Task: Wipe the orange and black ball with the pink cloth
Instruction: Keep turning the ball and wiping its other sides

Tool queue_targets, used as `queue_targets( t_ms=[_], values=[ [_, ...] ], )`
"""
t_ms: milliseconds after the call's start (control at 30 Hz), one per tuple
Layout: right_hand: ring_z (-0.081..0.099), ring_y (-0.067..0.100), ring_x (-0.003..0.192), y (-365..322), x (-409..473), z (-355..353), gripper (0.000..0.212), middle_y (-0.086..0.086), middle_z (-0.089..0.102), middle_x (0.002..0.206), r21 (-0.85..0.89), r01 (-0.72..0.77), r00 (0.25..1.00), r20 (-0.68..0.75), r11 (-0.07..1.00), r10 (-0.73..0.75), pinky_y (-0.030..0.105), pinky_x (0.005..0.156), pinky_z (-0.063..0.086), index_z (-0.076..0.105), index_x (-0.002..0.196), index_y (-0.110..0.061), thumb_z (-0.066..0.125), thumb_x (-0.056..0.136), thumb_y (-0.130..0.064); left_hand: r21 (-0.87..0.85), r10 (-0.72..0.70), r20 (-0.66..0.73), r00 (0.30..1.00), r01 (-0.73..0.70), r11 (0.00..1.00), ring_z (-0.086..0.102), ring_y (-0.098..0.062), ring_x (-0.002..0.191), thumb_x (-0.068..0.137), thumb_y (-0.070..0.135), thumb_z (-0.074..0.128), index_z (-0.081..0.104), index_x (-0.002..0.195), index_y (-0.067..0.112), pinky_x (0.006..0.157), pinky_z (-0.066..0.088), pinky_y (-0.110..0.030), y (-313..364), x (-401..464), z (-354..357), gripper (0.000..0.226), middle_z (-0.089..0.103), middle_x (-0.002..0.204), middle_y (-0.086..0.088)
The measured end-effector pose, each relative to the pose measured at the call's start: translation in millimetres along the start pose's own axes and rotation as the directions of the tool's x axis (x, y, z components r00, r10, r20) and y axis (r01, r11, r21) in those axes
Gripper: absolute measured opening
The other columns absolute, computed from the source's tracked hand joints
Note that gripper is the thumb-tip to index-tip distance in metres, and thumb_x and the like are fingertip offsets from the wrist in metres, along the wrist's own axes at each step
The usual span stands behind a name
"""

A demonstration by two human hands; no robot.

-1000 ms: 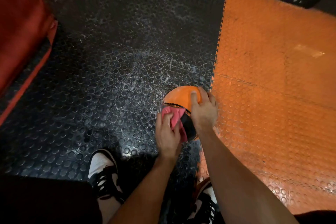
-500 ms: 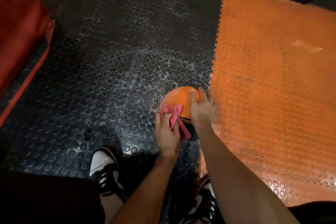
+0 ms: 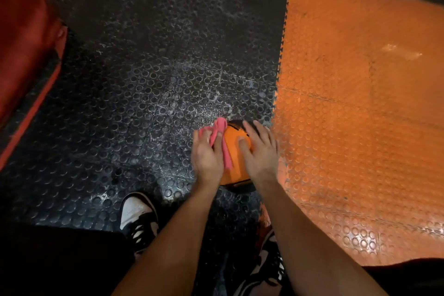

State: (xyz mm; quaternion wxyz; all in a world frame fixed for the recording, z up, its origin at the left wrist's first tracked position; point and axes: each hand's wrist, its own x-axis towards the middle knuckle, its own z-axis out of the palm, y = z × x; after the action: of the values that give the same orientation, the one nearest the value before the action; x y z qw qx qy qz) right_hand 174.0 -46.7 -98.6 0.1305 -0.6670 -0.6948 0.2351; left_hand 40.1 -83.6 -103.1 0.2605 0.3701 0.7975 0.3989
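Observation:
The orange and black ball [image 3: 234,151] sits on the black studded floor beside the seam with the orange mat. My left hand [image 3: 207,156] holds the pink cloth [image 3: 219,137] against the ball's left upper side; the cloth sticks out past my fingertips and hangs down between my hands. My right hand [image 3: 260,151] lies spread over the ball's right side, thumb on the orange top, fingers reaching its far black edge. Most of the ball is hidden under both hands.
Black studded floor tiles [image 3: 144,79] cover the left and middle; an orange studded mat [image 3: 360,115] lies to the right. A red padded object [image 3: 26,43] stands at the left edge. My two black-and-white shoes [image 3: 138,216] are just below the ball.
The ball has turned so more orange faces up. My left hand has slid the cloth from the near black part up to the far left side. My right hand has shifted further over the ball.

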Motion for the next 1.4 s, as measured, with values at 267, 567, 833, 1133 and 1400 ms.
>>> queue_targets(
  t_ms=[267, 567, 833, 1133, 1400],
  values=[
    [0.038, 0.03, 0.15, -5.9, 13.5, -3.6, 0.077, -0.002, 0.047, 0.161, 0.086, -0.281, 0.958, -0.043, 0.956, 0.285, 0.056, 0.12, 0.032, 0.05, 0.152, -0.038, 0.033, 0.089, -0.078, -0.046, 0.025, -0.018, 1.0, -0.026, 0.999, 0.062, -0.011, 0.094, 0.1, 0.048, 0.054, 0.067, 0.107, 0.02, 0.077, 0.058, -0.033, -7.8, -69.8, -2.9, 0.031, 0.05, 0.117, 0.01],
    [0.04, 0.027, 0.148, -4.8, -23.8, 12.4, 0.067, -0.007, 0.05, 0.158, -0.005, -0.14, 0.981, -0.133, 0.99, 0.138, 0.056, 0.12, 0.031, 0.059, 0.145, -0.038, 0.038, 0.091, -0.071, 0.198, -0.043, 0.258, 0.965, -0.009, 0.98, 0.058, -0.013, 0.089, 0.1, 0.036, 0.06, 0.066, 0.118, 0.012, 0.061, 0.037, -0.013, 11.7, 50.3, 5.5, 0.03, 0.056, 0.104, 0.002],
    [0.041, 0.025, 0.146, -10.0, -11.2, 7.5, 0.062, -0.006, 0.052, 0.156, 0.032, -0.2, 0.969, -0.139, 0.979, 0.203, 0.054, 0.118, 0.035, 0.057, 0.145, -0.041, 0.042, 0.092, -0.069, 0.057, 0.019, 0.085, 0.996, -0.024, 0.998, 0.057, -0.005, 0.088, 0.101, 0.042, 0.057, 0.067, 0.111, 0.014, 0.073, 0.052, -0.016, -1.4, -28.4, -13.8, 0.032, 0.053, 0.117, 0.006],
    [0.042, 0.028, 0.146, 5.3, -13.7, 5.9, 0.064, -0.005, 0.052, 0.156, 0.02, -0.111, 0.987, -0.117, 0.994, 0.112, 0.056, 0.118, 0.034, 0.058, 0.146, -0.036, 0.038, 0.095, -0.069, 0.041, 0.034, 0.078, 0.996, -0.037, 0.998, 0.06, -0.008, 0.094, 0.1, 0.042, 0.058, 0.068, 0.117, 0.016, 0.077, 0.061, -0.031, 11.6, -20.5, -2.8, 0.032, 0.052, 0.117, 0.008],
    [0.042, 0.025, 0.148, 3.6, -34.4, 17.8, 0.056, -0.006, 0.054, 0.155, 0.021, -0.053, 0.979, -0.194, 0.998, 0.056, 0.057, 0.119, 0.034, 0.063, 0.141, -0.039, 0.049, 0.093, -0.064, 0.287, -0.11, 0.378, 0.919, -0.004, 0.958, 0.066, -0.017, 0.073, 0.102, 0.036, 0.058, 0.064, 0.085, 0.017, 0.05, 0.034, -0.02, 11.3, 67.6, 9.4, 0.026, 0.059, 0.074, 0.006]
  ],
)
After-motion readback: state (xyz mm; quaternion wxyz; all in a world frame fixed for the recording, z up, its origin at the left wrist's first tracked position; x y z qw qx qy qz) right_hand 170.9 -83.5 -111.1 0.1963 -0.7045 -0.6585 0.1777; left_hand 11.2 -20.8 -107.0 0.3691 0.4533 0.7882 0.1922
